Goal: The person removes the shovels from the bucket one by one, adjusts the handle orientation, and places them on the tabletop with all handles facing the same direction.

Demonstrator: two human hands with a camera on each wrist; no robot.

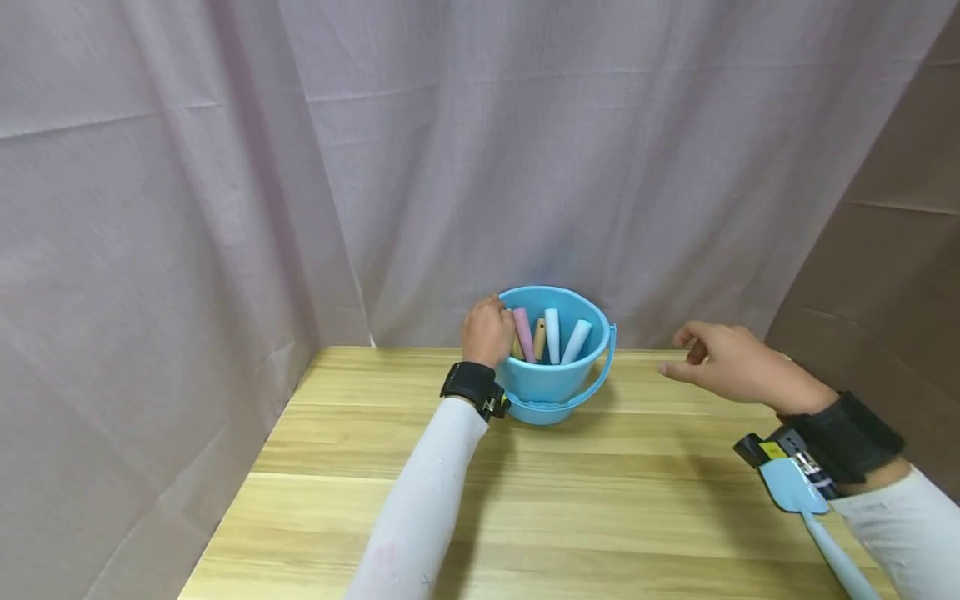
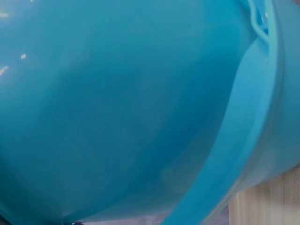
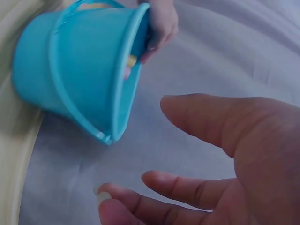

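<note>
Filling the left wrist view almost wholly, the bucket point(image 2: 122, 112) is only a blue wall there, with its handle point(image 2: 243, 122) curving down the right and a corner of the table point(image 2: 267, 201) at the bottom; no hand or sticks show in it. The head view gives what that one hides: the bucket point(image 1: 553, 358) stands at the far edge of the table point(image 1: 525, 500), against the curtain point(image 1: 300, 167), with its handle point(image 1: 600, 367) hanging down the right side. Inside lean a pink stick point(image 1: 523, 334), a tan stick point(image 1: 539, 337) and two pale ones, white point(image 1: 552, 335) and light blue point(image 1: 577, 341); their lower ends are hidden by the wall.

The left hand point(image 1: 487, 330) sits at the bucket's left rim, fingers curled over it. The right wrist view shows those fingers point(image 3: 159, 28) gripping the rim from the other side, with a bit of pink and yellow behind them, too blurred to name.

The right hand point(image 1: 720, 358) hovers well right of the bucket, holding nothing, fingers loosely bent and apart; its palm point(image 3: 262, 159) crowds the right wrist view. A blue spatula point(image 1: 806, 500) lies near the right wrist, its handle cut off by the frame's lower edge.
</note>
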